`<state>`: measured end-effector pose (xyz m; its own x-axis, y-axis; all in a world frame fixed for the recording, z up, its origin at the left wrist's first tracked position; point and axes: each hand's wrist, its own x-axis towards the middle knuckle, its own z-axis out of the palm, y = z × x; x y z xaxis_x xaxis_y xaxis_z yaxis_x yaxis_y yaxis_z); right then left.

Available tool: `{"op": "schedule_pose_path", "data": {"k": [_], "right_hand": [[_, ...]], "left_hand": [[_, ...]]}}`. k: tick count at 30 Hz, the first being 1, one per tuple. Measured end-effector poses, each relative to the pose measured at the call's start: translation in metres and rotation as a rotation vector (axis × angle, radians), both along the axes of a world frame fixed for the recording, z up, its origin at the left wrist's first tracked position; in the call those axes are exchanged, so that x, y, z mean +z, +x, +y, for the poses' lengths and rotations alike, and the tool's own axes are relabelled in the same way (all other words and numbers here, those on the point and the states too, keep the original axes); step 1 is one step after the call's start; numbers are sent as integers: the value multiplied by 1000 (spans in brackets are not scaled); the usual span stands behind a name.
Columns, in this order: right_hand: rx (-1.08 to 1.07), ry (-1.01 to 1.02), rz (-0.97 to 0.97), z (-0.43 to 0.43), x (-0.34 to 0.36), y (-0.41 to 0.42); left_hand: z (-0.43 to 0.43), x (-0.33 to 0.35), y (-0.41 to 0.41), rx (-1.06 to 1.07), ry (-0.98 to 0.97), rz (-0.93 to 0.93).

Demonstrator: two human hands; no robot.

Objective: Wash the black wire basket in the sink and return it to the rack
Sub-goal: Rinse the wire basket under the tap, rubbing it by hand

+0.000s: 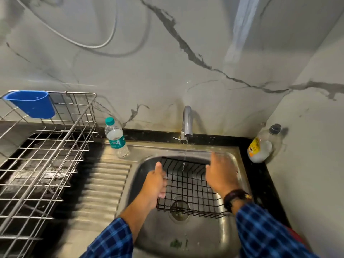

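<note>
The black wire basket [188,185] is in the steel sink [186,237], tilted over the drain, under a thin stream of water from the chrome tap [186,123]. My left hand [155,181] grips the basket's left rim, thumb up. My right hand [219,174] is at the basket's right side with its fingers stretched out and blurred; whether it touches the wire is unclear. The steel wire rack [46,161] stands on the counter at the left.
A blue plastic cup [32,103] hangs on the rack's back edge. A water bottle [116,140] stands by the sink's back left corner, a soap bottle [262,146] in the right corner. The ribbed drainboard [100,187] lies between rack and sink.
</note>
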<state>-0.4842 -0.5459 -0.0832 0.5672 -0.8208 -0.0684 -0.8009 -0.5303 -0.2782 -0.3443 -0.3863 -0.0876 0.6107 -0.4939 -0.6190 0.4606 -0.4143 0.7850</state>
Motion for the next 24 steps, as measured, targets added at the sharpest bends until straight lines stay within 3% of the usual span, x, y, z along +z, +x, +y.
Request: {"op": "schedule_pose_path", "data": {"k": [1, 3, 6, 9, 11, 15, 17, 20, 24], "right_hand": [[166, -70, 41, 7, 6, 15], [474, 13, 41, 22, 13, 46], [626, 178, 63, 25, 18, 71], [506, 261, 57, 0, 18, 61], [461, 201, 122, -31, 15, 39], [367, 307, 247, -80, -5, -13], [287, 417, 109, -78, -16, -15], [-35, 577, -323, -53, -22, 6], [-251, 913, -433, -32, -12, -2]], "left_hand": [[-1, 3, -3, -37, -14, -35], [-2, 4, -9, -95, -29, -111], [2, 3, -9, -69, -88, -95], [17, 5, 5, 29, -174, -20], [30, 4, 16, 71, -241, 6], [47, -10, 32, 149, -233, 19], [45, -17, 32, 269, -233, 141], [33, -24, 28, 318, -250, 226], [26, -23, 36, 213, -242, 277]]}}
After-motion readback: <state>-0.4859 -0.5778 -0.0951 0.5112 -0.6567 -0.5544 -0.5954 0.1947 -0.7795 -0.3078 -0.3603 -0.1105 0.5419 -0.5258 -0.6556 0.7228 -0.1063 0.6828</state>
